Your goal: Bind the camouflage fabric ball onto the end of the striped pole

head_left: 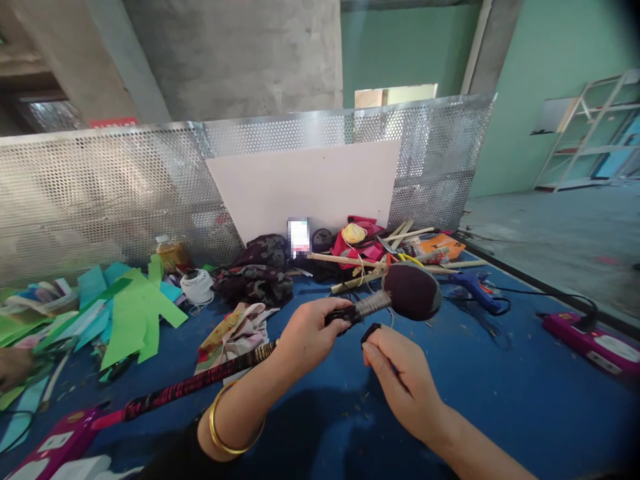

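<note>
My left hand [317,327] is closed around a long padded-head stick [200,380], just below its head. The stick's round, dark cloth-covered head [413,291] points right, with grey binding wound below it. Its shaft is wrapped in dark and reddish material, and a lighter banded stretch shows by my left wrist. Close to the binding, my right hand [405,380] pinches the end of a black strip [370,333]. Whether this strip joins the stick cannot be made out. A patterned cloth scrap [240,333] lies behind the shaft.
Green and blue strips [140,313], a ball of white string [197,287] and a bottle [170,253] are at left. Dark fabric [257,270], yellow yarn [354,233] and sticks lie at the back. A blue glue gun [477,292] and purple power strip [590,341] are at right.
</note>
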Demonstrator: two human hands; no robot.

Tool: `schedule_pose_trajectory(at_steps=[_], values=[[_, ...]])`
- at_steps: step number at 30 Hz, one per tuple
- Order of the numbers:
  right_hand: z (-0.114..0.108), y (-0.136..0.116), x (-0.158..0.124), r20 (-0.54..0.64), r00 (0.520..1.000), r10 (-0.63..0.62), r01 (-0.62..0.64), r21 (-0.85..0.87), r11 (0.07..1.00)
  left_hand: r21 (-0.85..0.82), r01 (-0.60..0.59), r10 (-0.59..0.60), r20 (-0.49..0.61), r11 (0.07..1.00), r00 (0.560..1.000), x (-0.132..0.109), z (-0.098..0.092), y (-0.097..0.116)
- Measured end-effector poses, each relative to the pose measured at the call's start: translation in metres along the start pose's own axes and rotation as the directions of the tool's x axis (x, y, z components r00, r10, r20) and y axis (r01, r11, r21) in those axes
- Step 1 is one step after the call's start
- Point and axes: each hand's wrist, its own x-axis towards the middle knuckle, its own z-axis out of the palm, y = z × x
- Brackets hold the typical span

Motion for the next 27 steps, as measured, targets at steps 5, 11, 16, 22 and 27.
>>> schedule_pose_trajectory(at_steps=[5,11,16,22,27], values=[[-0.006,-0.006,0.008,0.0,1.0,-0.012,0.012,-0.02,1.0,0.111,-0.024,0.021,0.021,0.994,1.0,-0.003,0.007,-0.001],[-0.022,-0.008,0.032,-0.071,0.965,0.253,-0.242,0.133,0.961,0.151,-0.059,0.049,0.064,0.987,0.997,-0.001,0.004,0.003],[-0.031,-0.015,0.052,-0.066,0.953,0.296,-0.294,0.034,0.955,0.118,-0.104,0.097,0.068,0.987,0.993,-0.002,0.0,0.003],[-0.039,-0.019,0.07,0.05,0.965,0.256,-0.231,-0.29,0.929,0.111,-0.115,0.109,0.062,0.987,0.992,-0.004,0.003,0.001],[-0.036,-0.014,0.078,0.109,0.955,0.276,-0.231,-0.311,0.922,0.193,-0.086,0.076,0.062,0.977,0.995,-0.006,0.004,0.005]])
